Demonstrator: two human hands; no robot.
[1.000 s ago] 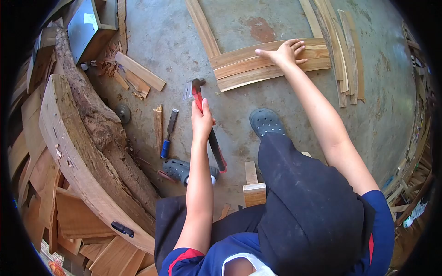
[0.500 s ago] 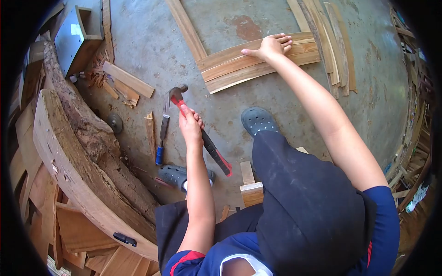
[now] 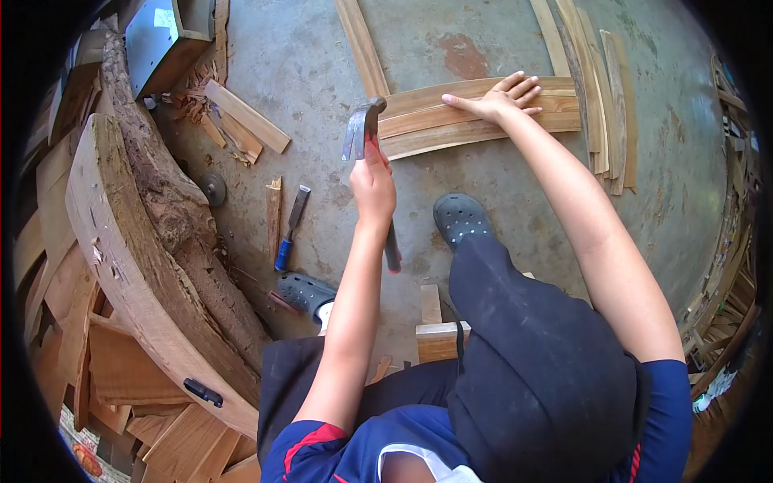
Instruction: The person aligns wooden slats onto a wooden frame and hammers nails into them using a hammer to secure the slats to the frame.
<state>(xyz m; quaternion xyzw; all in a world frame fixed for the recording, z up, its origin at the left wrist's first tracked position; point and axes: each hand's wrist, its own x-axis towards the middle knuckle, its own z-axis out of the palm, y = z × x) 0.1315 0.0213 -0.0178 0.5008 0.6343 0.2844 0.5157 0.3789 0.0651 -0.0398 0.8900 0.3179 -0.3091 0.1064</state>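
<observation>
My left hand [image 3: 373, 187] is wrapped round the handle of a claw hammer [image 3: 368, 121]. The hammer's metal head is raised close to the left end of the joined wooden boards [image 3: 451, 130]; the gap between them is hard to judge. My right hand [image 3: 509, 101] lies on top of these boards with its fingers spread. From the boards' left end a long wooden strip [image 3: 362, 47] runs away from me, and another strip [image 3: 551, 36] does so near the right end.
A chisel with a blue-ended handle [image 3: 291, 229] lies left of my left arm. Loose wood offcuts [image 3: 248, 115] are at upper left, and long slats [image 3: 612, 113] lie right of the boards. A thick curved log slab [image 3: 137, 249] borders the left side. A wood block [image 3: 437, 342] sits between my legs.
The hammer has come up and to the right, its head now larger and near the boards' left end. My right hand stays on the boards with fingers more spread. The view has shifted slightly.
</observation>
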